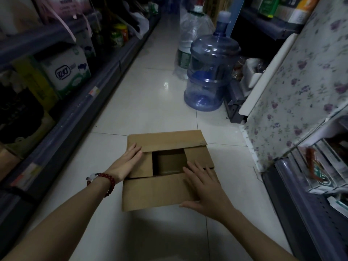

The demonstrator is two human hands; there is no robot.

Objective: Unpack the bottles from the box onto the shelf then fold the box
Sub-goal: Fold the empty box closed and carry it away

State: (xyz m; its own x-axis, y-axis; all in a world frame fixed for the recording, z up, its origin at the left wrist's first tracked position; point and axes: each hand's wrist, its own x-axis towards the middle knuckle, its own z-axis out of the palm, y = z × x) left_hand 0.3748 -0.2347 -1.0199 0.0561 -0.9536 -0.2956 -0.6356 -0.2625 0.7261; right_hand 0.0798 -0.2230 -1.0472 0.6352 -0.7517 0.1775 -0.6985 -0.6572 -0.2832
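Forearms are seen reaching forward from the bottom edge, both bare, the left one ringed at the wrist by a bracelet (107, 182) of dark red beads. The right hand (205, 191) is laid flat on the near right part of the box (165, 170), fingers spread and extended, the thumb lying along the near edge; nothing is gripped. The left hand (126, 162) is pressed palm-down on the left flap, fingers straight and held close together, their tips touching the edge of the far flap; nothing is pinched there either. The box, of brown cardboard, is set on the pale tiled floor (150, 102) in the middle of a narrow aisle. Its four flaps are folded inward, and a rectangular gap is left at the centre, through which only a dark brown inner surface can be made out; whether anything lies inside cannot be told. On the left, a low shelf (79, 110) is stocked with cartons. On the right, a cabinet is draped with a floral cloth (293, 87). Farther along the aisle, a large blue water jug (211, 72) is stood upright on the floor, and a clear wrapped bottle (188, 44) is placed just behind it.
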